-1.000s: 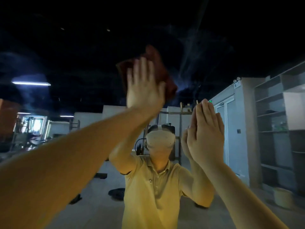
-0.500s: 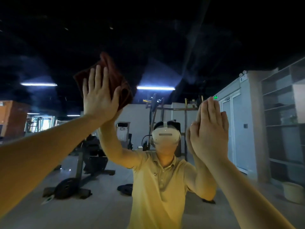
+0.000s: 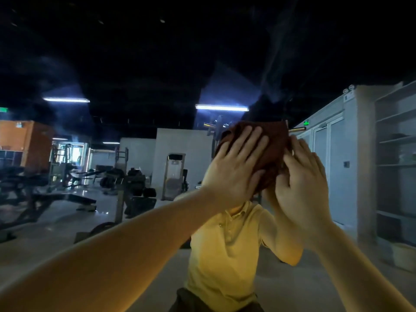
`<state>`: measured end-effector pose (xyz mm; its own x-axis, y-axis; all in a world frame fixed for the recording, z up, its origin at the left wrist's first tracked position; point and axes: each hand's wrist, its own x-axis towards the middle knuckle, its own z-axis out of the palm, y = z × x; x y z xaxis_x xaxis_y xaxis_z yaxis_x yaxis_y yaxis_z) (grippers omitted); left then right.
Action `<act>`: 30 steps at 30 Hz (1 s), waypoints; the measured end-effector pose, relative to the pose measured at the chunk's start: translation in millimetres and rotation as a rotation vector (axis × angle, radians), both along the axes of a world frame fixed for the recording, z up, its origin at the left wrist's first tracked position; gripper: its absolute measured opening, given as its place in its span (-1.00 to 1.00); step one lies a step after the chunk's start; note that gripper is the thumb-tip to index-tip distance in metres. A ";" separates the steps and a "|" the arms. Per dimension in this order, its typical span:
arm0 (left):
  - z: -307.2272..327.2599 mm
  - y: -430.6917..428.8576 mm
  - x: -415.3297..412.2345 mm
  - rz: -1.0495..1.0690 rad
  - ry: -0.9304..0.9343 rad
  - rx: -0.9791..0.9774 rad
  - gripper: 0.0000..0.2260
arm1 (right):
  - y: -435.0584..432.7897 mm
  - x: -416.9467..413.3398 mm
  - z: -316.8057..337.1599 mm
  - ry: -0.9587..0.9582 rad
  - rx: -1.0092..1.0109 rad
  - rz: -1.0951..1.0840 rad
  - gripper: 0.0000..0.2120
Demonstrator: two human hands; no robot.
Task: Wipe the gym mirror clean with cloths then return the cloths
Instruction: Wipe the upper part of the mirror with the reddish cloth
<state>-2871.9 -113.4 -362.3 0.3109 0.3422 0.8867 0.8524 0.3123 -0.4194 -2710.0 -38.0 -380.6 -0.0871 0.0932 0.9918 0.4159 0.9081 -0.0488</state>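
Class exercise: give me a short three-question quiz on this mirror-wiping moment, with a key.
1. True or false: the left hand presses the brown cloth flat against the mirror.
2. Where is the right hand? A: hanging down; B: raised beside the cloth; C: holding a spray bottle.
3. Fill in: the reflected shirt is ____.
Key: 1 true; 2 B; 3 yellow.
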 end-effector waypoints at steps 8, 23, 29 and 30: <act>-63.1 -122.1 -151.4 0.132 -0.457 0.217 -0.34 | -21.6 -23.2 -54.9 -0.063 -0.015 -0.154 -0.39; -75.2 32.4 41.1 -0.070 -0.216 0.078 -0.39 | 14.1 29.5 -83.9 -0.272 0.019 -0.093 -0.34; -120.7 -53.8 -65.4 0.052 -0.142 -0.011 -0.39 | -30.1 -4.7 -106.1 -0.152 -0.138 -0.091 -0.47; -133.9 -70.2 -86.0 0.084 -0.157 -0.006 -0.39 | -36.2 -8.5 -116.6 -0.161 -0.141 -0.090 -0.46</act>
